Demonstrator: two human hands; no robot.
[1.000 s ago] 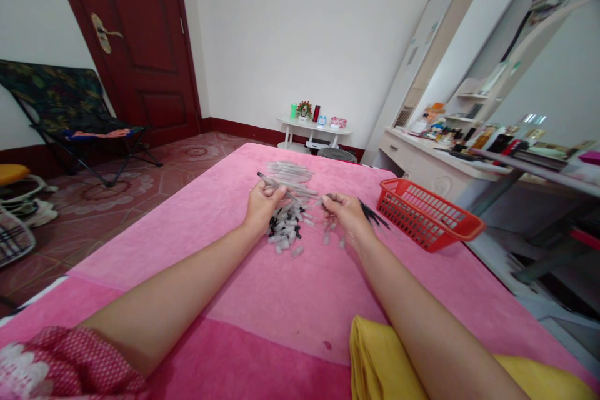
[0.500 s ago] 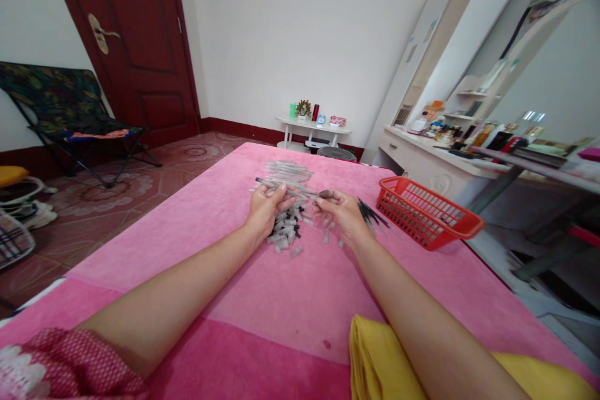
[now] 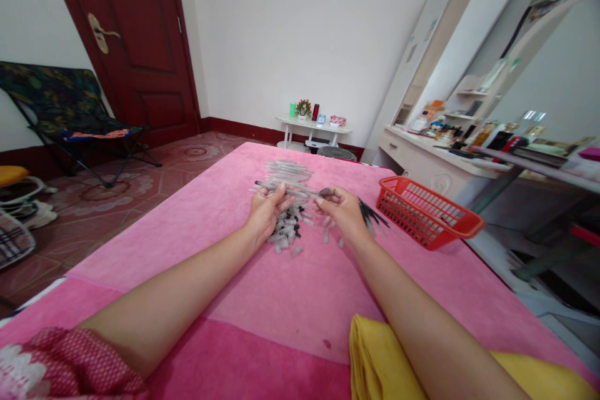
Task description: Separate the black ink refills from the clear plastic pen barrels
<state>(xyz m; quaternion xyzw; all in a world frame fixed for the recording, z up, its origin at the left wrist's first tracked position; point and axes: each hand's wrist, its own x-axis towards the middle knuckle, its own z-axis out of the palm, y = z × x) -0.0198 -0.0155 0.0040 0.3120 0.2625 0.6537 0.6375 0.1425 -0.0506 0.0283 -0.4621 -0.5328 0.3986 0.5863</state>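
Note:
My left hand (image 3: pixel 266 207) is closed around a clear pen barrel (image 3: pixel 281 187) that lies level between both hands. My right hand (image 3: pixel 341 206) pinches the barrel's right end, with a small dark piece (image 3: pixel 325 192) at its fingertips. Under the hands lies a heap of small clear and black pen caps (image 3: pixel 290 230) on the pink cloth. Behind them is a pile of clear pen barrels (image 3: pixel 288 171). A bunch of thin black refills (image 3: pixel 371 212) lies just right of my right hand.
A red plastic basket (image 3: pixel 429 214) stands at the table's right side. The pink cloth covers the table (image 3: pixel 281 300). A yellow cloth (image 3: pixel 375 356) lies near the front edge. A dresser with bottles (image 3: pixel 450 144) is at the right, a folding chair (image 3: pixel 70 112) at the left.
Both hands have come closer together, and the barrel in my left hand has turned level. My right hand's fingertips now meet the barrel's right end.

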